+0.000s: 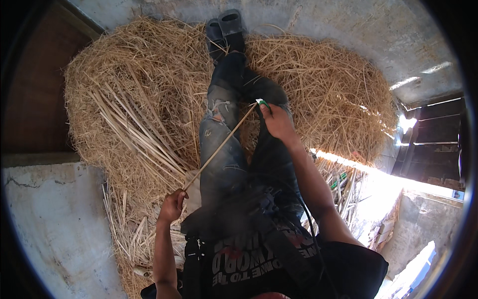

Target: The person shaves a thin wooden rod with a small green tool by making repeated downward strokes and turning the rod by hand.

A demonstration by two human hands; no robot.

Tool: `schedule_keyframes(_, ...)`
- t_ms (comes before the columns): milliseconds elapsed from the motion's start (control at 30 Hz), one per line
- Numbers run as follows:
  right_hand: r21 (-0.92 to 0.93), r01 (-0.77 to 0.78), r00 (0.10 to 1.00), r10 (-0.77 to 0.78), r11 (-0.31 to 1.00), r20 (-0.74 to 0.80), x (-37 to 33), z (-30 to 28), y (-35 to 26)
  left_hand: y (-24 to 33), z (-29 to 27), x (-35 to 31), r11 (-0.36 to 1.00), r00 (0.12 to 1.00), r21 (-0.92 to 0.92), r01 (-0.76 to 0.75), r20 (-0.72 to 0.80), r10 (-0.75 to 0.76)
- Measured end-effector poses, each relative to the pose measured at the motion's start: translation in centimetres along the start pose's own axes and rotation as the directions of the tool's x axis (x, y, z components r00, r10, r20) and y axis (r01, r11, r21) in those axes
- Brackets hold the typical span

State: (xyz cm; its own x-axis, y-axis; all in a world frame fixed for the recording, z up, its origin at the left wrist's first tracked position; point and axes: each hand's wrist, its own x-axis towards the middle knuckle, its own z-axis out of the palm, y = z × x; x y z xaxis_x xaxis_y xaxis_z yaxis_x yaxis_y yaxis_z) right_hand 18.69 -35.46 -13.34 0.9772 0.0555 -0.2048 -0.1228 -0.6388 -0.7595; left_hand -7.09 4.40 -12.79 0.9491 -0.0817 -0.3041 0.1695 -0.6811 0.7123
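Two hands hold one thin stick (219, 148) over my legs. Beside my left leg lies a bundle of pale stalks (130, 132) on the straw pile (328, 84). My left hand (172, 205) is closed around the stick's lower end. My right hand (277, 121) pinches a small green tool (263, 103) at the stick's upper end.

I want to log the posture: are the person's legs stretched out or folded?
Stretched out. Both legs lie straight over the straw heap, feet far from the body.
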Motion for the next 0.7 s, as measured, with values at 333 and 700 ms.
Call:
schedule_keyframes(333, -0.109, -0.051, 0.992, 0.063, 0.993, 0.11, -0.3, 3.7, 0.8, 1.5, 0.0, 0.3, 0.993, 0.996, 0.087, 0.081, 0.019, -0.083)
schedule_keyframes(700, 0.067, 0.042, 0.987, -0.052, 0.997, 0.151, -2.2, 5.5, 0.9, 2.5, 1.3, 0.5, 0.974, 0.992, 0.189, 0.123, -0.056, -0.114)
